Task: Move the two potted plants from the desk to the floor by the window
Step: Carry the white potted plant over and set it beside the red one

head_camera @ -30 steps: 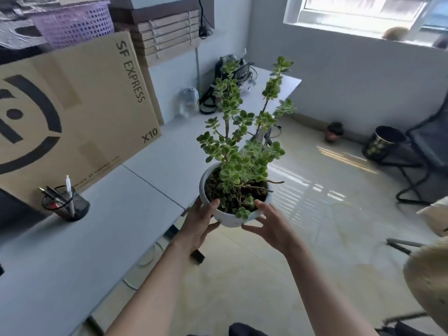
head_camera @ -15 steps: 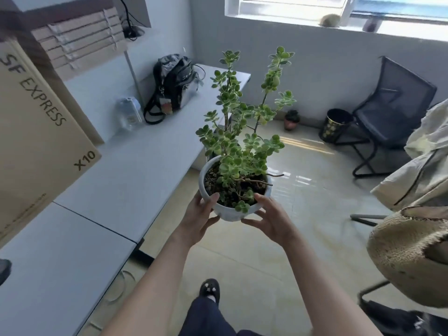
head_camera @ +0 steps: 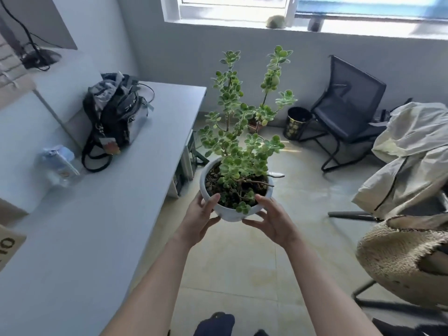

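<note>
A white round pot (head_camera: 230, 214) with a tall green leafy plant (head_camera: 242, 132) is held in the air over the floor, to the right of the desk (head_camera: 101, 214). My left hand (head_camera: 201, 219) grips the pot's left side, thumb on the rim. My right hand (head_camera: 271, 221) cups its right side. A small reddish potted plant (head_camera: 254, 126) stands on the floor under the window (head_camera: 232, 8), partly hidden behind the held plant's leaves.
On the desk lie a black backpack (head_camera: 114, 115) and a plastic bottle (head_camera: 58, 163). A black bin (head_camera: 297, 123) and a black chair (head_camera: 349, 110) stand by the window wall. A chair with a pale jacket (head_camera: 409, 151) and a straw hat (head_camera: 402, 260) is at right.
I have turned and walked toward the window with the pot held in both hands. The cardboard box and pen cup have slid out of view; the chair and bin are closer.
</note>
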`<action>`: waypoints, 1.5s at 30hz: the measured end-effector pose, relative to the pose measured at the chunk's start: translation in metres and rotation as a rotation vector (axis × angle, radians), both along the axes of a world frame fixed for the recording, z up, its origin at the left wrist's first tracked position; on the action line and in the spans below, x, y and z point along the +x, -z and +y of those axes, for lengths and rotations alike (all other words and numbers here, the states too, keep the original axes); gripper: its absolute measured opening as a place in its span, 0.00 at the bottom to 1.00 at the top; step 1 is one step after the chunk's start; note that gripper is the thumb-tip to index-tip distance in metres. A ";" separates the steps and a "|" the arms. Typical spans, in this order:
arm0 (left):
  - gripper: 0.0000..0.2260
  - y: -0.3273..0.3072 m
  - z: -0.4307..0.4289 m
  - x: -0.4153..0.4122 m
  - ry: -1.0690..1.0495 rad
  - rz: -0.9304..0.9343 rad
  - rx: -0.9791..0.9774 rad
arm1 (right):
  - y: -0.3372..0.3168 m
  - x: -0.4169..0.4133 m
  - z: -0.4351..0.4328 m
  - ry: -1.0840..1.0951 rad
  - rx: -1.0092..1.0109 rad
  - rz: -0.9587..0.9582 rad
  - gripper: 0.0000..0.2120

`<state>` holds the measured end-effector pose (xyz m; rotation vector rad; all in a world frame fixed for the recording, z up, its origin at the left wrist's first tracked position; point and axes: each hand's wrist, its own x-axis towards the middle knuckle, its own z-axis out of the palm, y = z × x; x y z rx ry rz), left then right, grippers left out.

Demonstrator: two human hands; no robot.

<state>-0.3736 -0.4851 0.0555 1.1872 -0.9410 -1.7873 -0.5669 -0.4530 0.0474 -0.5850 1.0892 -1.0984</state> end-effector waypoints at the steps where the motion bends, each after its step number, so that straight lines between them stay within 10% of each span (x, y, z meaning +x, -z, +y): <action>1: 0.09 0.001 -0.013 -0.004 0.014 0.003 0.006 | 0.000 -0.003 -0.010 0.009 -0.003 -0.003 0.20; 45: 0.09 -0.001 -0.567 -0.187 0.029 0.032 0.026 | 0.002 -0.188 -0.562 0.050 0.004 0.012 0.20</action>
